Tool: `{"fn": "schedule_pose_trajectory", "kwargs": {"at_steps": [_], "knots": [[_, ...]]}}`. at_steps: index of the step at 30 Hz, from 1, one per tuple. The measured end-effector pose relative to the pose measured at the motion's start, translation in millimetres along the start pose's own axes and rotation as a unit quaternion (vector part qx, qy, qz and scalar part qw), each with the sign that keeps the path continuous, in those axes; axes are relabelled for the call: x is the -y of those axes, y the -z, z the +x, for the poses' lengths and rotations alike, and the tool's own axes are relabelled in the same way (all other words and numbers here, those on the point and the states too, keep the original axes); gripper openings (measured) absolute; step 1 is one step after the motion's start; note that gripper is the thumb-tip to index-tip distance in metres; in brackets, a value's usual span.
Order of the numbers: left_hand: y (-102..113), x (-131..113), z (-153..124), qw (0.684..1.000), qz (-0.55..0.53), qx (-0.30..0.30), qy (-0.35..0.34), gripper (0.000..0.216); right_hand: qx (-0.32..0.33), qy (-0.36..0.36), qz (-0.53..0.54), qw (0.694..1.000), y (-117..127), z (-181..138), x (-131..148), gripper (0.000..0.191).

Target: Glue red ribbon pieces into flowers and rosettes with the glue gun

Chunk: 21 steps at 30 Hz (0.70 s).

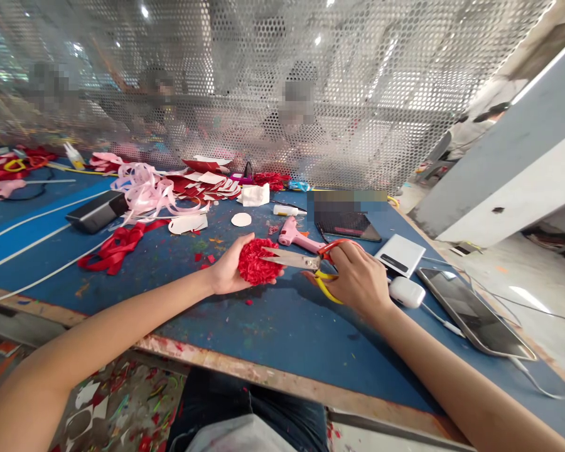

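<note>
In my left hand (226,270) rests a round red ruffled ribbon flower (258,263), with the fingers wrapped around its edge and underside. My right hand (358,276) grips a pair of scissors (294,258) by their red and yellow handles. The blades are parted slightly and reach over the right side of the flower. Whether they touch its ruffles I cannot tell. A pink glue gun (297,235) lies on the blue table (245,333) just beyond the scissors. Small red scraps (211,258) lie near my left hand.
Red ribbon (117,250), pink ribbon (144,188), a black box (96,212) and a white paper circle (241,219) lie left and behind. To the right are a white power bank (400,255), an earbud case (407,292), a tablet (475,311) and cables. A perforated metal screen (245,81) stands behind.
</note>
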<state>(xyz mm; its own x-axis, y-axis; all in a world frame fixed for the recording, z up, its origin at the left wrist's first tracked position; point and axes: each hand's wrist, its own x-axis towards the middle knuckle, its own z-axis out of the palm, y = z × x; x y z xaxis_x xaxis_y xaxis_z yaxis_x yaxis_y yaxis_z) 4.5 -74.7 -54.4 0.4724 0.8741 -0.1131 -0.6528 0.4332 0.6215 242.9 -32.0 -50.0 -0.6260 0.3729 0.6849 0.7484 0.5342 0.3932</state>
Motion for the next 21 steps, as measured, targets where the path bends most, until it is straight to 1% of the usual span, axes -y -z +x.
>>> {"fn": "schedule_pose_trajectory", "kwargs": {"at_steps": [5, 10, 12, 16, 21], "knots": [[-4, 1, -1, 1.000, 0.003, -0.012, -0.010, 0.051, -0.015, -0.015, -0.002, 1.000, 1, -3, 3, 0.019], [-5, 7, -1, 1.000, 0.000, -0.003, -0.022, 0.051, -0.014, -0.012, -0.005, 1.000, 2, -6, 8, 0.014], [-5, 9, -1, 1.000, 0.001, -0.003, -0.020, 0.053, -0.018, -0.003, -0.009, 1.000, 1, -8, 8, 0.016], [-6, 11, -1, 1.000, -0.002, -0.008, -0.015, 0.058, -0.051, 0.027, -0.016, 0.998, 0, -9, 6, 0.026], [-6, 6, 2, 0.998, 0.027, -0.045, -0.023, 0.053, -0.039, 0.051, 0.004, 0.998, -1, -12, 1, 0.026]]}}
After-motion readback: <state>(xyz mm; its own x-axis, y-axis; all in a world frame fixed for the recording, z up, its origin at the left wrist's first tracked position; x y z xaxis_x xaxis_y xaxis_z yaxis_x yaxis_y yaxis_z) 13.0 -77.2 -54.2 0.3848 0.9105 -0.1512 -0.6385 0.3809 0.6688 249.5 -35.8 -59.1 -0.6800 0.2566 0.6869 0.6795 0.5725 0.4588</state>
